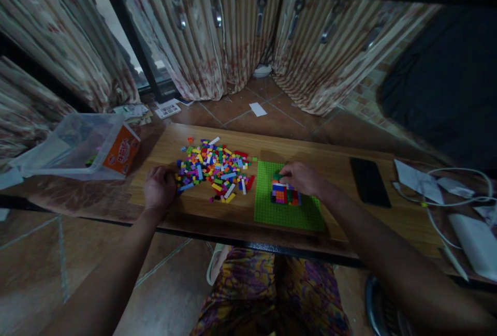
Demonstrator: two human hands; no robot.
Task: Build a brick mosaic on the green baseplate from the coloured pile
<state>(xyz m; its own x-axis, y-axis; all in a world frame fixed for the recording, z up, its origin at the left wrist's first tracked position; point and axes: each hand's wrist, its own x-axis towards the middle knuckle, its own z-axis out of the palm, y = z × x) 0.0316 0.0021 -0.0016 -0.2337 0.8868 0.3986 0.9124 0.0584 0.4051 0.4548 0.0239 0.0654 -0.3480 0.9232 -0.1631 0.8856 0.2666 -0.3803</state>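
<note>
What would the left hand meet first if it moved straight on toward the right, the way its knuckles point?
Most likely the pile of loose bricks: the left hand rests on the table right at its left edge, perhaps already touching it. Depth is unclear.

The scene is dim overall, with a muted, brownish cast. The only bright patch is daylight showing through the window [116, 30] gap between the curtains [209, 41] at upper left; it is slightly washed out. The wooden table [233, 212] catches soft, even light, and the green baseplate [289, 214] and the pile of bricks [215, 168] stay the most vivid colours. The dark mass [446, 82] at right loses all detail in shadow. Straight lines bow strongly toward the edges, a wide-angle distortion. Both forearms blur and darken near the bottom corners. No hard glare appears.
</note>
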